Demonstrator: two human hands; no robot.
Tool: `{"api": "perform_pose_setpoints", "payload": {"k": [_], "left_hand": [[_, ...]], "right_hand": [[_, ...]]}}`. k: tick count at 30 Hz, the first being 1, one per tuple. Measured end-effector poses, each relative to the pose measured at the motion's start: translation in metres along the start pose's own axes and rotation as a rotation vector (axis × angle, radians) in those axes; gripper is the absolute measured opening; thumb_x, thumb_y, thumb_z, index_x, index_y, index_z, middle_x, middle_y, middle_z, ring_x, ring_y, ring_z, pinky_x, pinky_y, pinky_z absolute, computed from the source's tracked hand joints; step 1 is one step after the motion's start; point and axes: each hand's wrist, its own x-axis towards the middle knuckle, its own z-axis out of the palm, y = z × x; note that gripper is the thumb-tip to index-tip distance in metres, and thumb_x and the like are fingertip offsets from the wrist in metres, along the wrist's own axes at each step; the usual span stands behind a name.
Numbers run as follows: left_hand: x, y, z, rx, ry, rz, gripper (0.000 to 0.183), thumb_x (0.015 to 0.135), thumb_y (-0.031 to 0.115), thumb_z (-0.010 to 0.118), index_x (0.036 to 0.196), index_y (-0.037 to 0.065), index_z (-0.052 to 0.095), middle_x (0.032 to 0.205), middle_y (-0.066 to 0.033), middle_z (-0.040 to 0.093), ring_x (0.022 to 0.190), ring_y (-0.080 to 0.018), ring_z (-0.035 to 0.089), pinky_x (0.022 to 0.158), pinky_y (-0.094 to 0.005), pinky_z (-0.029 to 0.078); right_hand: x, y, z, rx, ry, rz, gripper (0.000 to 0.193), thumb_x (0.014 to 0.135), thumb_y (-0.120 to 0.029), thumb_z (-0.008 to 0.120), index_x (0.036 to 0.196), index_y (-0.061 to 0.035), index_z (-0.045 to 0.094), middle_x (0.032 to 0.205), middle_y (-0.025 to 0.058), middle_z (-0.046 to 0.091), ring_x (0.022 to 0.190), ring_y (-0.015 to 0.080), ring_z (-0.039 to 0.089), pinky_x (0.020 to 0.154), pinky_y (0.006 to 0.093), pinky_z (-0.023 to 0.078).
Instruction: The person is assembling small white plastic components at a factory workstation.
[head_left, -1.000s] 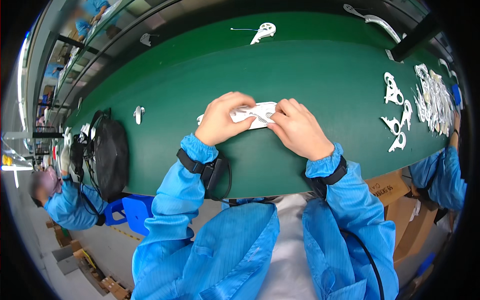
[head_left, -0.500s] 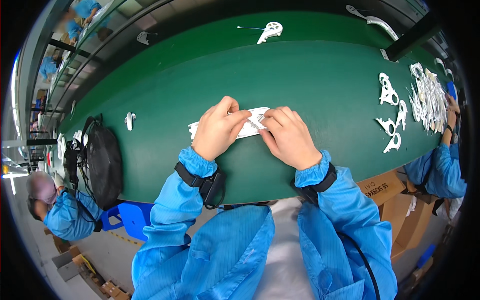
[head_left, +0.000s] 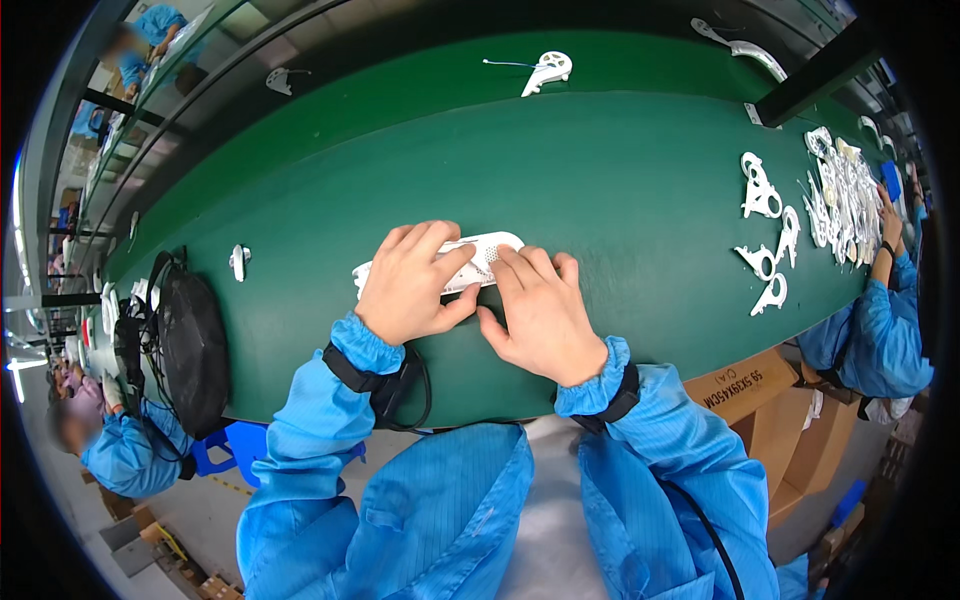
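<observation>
- My left hand (head_left: 415, 285) is clamping on the left stretch of a white plastic part (head_left: 497, 240), its fingers lying over the top and its thumb pointing along the near edge
- My right hand (head_left: 540, 310) is touching the right end of the part with its fingertips, while its thumb is standing apart from the fingers, nearer to me
- The white plastic part is lying at a slight slant under my hands, over the green worktop (head_left: 600, 180) in front of me, and a patch of small holes is showing between my hands
- A black band is circling each of my wrists over my blue sleeves (head_left: 310, 430)
- A small white piece (head_left: 239, 262) is lying off to my left, and a black bag (head_left: 193, 345) is resting nearer to me at that side
- A white hooked part (head_left: 549, 70) is lying at the far side, its thin wire pointing left
- Several loose white parts (head_left: 760, 190) are lying to my right, and beyond them a pile of white parts (head_left: 845, 200) is spreading out
- A co-worker's hand (head_left: 888, 222) is hovering or resting by that pile, I cannot tell which
- A cardboard box (head_left: 740, 385) is standing open below the right edge
</observation>
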Motion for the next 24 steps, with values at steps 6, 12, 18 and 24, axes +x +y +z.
{"api": "perform_pose_setpoints", "payload": {"k": [6,12,18,24], "left_hand": [[-0.004,0.001,0.006,0.012,-0.049,-0.027,0.039,0.065,0.024,0.077,0.097,0.006,0.066,0.101,-0.0107,0.06,0.081,-0.0288,0.063,0.068,-0.0376,0.052],[-0.01,-0.004,0.015,0.001,-0.018,-0.001,0.044,0.061,0.021,0.082,0.099,0.006,0.066,0.102,-0.0095,0.061,0.075,-0.0258,0.065,0.059,-0.0346,0.054],[-0.013,-0.001,0.009,0.014,-0.029,-0.013,0.041,0.061,0.019,0.082,0.098,0.006,0.067,0.101,-0.0081,0.061,0.074,-0.0245,0.065,0.058,-0.0343,0.054],[-0.01,-0.006,0.006,-0.126,-0.06,-0.09,0.051,0.061,0.017,0.082,0.108,0.007,0.066,0.1,-0.0105,0.065,0.079,-0.0264,0.067,0.065,-0.0341,0.055]], "right_hand": [[-0.016,0.004,-0.008,-0.02,-0.139,-0.002,0.062,0.076,-0.027,0.067,0.128,0.0024,0.05,0.134,0.0163,0.049,0.124,0.0276,0.044,0.096,0.0463,0.032],[-0.025,0.011,-0.002,0.037,-0.122,-0.013,0.056,0.075,-0.015,0.065,0.127,0.0002,0.052,0.132,0.0135,0.051,0.125,0.0254,0.044,0.095,0.0467,0.034],[-0.022,0.002,-0.001,-0.029,-0.127,-0.015,0.052,0.072,-0.01,0.064,0.122,0.0005,0.055,0.129,0.0131,0.054,0.124,0.0247,0.046,0.095,0.0461,0.035],[-0.019,0.008,0.006,0.039,-0.031,-0.028,0.046,0.072,-0.008,0.064,0.116,-0.0004,0.058,0.124,0.0125,0.057,0.12,0.0254,0.048,0.095,0.0462,0.035]]}}
